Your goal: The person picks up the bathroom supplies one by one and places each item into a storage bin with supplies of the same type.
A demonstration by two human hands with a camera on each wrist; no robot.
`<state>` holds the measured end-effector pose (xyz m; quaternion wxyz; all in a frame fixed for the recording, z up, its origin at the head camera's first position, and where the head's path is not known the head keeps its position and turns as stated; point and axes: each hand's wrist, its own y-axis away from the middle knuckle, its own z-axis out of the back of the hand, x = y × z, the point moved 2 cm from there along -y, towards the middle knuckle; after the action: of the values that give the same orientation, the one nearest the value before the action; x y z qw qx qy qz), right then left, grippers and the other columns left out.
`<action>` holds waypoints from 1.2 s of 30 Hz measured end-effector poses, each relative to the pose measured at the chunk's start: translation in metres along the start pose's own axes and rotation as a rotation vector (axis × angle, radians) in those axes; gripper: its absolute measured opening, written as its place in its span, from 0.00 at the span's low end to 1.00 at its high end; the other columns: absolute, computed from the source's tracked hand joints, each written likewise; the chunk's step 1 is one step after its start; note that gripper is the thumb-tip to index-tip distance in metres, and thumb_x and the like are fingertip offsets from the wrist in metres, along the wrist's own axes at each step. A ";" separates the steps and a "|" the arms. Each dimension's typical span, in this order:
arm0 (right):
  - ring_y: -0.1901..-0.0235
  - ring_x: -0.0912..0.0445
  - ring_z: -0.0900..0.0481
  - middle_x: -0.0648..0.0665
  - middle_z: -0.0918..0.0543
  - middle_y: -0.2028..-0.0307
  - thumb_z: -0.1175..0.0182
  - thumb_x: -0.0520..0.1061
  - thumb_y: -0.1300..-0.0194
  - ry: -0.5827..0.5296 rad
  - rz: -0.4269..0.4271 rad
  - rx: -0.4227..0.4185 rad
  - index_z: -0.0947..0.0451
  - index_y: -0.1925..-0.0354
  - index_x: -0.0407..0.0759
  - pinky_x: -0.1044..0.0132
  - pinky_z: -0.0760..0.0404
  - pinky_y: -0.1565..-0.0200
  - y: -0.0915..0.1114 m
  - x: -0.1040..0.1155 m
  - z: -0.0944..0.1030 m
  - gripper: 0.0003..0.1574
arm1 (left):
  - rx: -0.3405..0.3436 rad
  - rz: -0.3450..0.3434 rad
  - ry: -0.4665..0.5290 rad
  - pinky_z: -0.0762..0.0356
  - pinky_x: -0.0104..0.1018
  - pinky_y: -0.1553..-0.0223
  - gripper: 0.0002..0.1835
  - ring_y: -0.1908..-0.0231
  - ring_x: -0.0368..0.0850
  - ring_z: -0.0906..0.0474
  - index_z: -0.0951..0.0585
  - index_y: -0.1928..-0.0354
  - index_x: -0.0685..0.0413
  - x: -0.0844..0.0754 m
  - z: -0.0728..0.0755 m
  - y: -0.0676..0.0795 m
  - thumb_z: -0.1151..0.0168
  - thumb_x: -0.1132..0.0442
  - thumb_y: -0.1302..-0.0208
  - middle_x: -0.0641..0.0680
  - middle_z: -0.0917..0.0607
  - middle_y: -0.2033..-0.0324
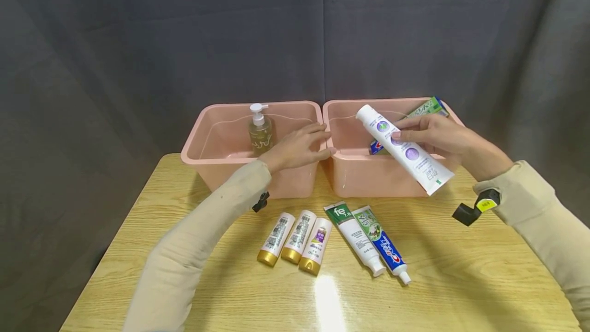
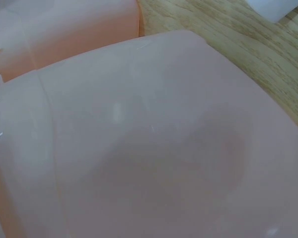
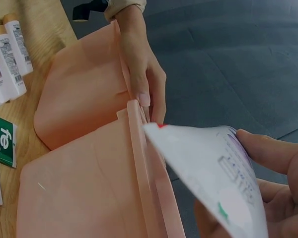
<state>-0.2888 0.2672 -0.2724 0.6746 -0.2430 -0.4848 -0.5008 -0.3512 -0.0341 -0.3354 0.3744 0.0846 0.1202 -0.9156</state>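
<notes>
Right hand [image 1: 435, 135] pinches tube [image 1: 412, 155]; left hand [image 1: 299, 146] straight-fingered; pump bottle [image 1: 260, 135] in head view only.

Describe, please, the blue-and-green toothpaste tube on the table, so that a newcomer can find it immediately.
On the light wooden table, look in front of the right-hand pink plastic bin. There lies the blue-and-green tube, right of a white, green-ended tube; its blue section sets it apart.
</notes>
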 end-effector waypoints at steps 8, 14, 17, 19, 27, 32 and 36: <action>0.63 0.52 0.17 0.41 0.17 0.56 0.43 0.42 0.27 -0.070 0.013 0.052 0.36 0.33 0.25 0.63 0.15 0.64 -0.012 0.002 0.003 0.32 | -0.002 0.013 -0.004 0.49 0.47 0.28 0.35 0.26 0.52 0.47 0.31 0.28 0.50 -0.001 0.002 0.001 0.54 0.36 0.28 0.54 0.40 0.26; 0.63 0.52 0.17 0.41 0.16 0.56 0.42 0.42 0.27 -0.146 -0.006 0.046 0.34 0.32 0.29 0.62 0.15 0.64 -0.019 0.002 0.002 0.31 | -0.001 0.018 -0.006 0.48 0.47 0.28 0.35 0.26 0.50 0.47 0.31 0.29 0.50 -0.001 0.001 0.001 0.54 0.37 0.28 0.54 0.39 0.26; 0.63 0.52 0.17 0.41 0.16 0.56 0.42 0.41 0.28 -0.202 -0.010 0.025 0.28 0.35 0.34 0.61 0.15 0.65 -0.023 0.003 0.002 0.26 | -0.004 0.016 0.000 0.47 0.47 0.28 0.35 0.26 0.51 0.47 0.31 0.29 0.51 -0.001 0.002 0.001 0.54 0.37 0.28 0.54 0.39 0.26; 0.63 0.51 0.17 0.41 0.17 0.57 0.41 0.41 0.28 -0.227 -0.010 0.023 0.23 0.39 0.38 0.61 0.15 0.65 -0.025 0.003 0.003 0.21 | -0.006 0.017 0.006 0.47 0.48 0.28 0.35 0.26 0.51 0.47 0.31 0.29 0.52 -0.001 0.002 0.001 0.53 0.37 0.28 0.54 0.39 0.26; 0.64 0.48 0.17 0.40 0.18 0.55 0.40 0.47 0.28 -0.188 -0.026 -0.009 0.30 0.31 0.47 0.60 0.16 0.67 -0.036 0.002 0.007 0.30 | -0.010 0.012 -0.005 0.48 0.48 0.28 0.35 0.26 0.51 0.47 0.31 0.28 0.51 0.000 0.003 0.001 0.53 0.37 0.27 0.54 0.39 0.26; 0.64 0.50 0.17 0.41 0.20 0.51 0.41 0.45 0.28 -0.221 -0.012 -0.002 0.35 0.27 0.52 0.62 0.16 0.67 -0.043 -0.001 0.010 0.34 | -0.008 0.016 -0.003 0.48 0.48 0.28 0.35 0.26 0.50 0.47 0.31 0.28 0.50 0.001 0.002 0.001 0.53 0.37 0.27 0.54 0.39 0.26; 0.64 0.50 0.18 0.41 0.22 0.49 0.40 0.45 0.28 -0.274 -0.033 -0.017 0.36 0.27 0.50 0.62 0.16 0.66 -0.046 -0.002 0.011 0.35 | -0.008 0.013 -0.006 0.48 0.48 0.28 0.35 0.26 0.50 0.47 0.31 0.28 0.51 0.001 0.001 0.002 0.53 0.37 0.27 0.54 0.39 0.26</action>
<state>-0.3355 0.2600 -0.2772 0.5916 -0.3067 -0.5719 -0.4784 -0.3510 -0.0366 -0.3351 0.3811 0.0813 0.1220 -0.9128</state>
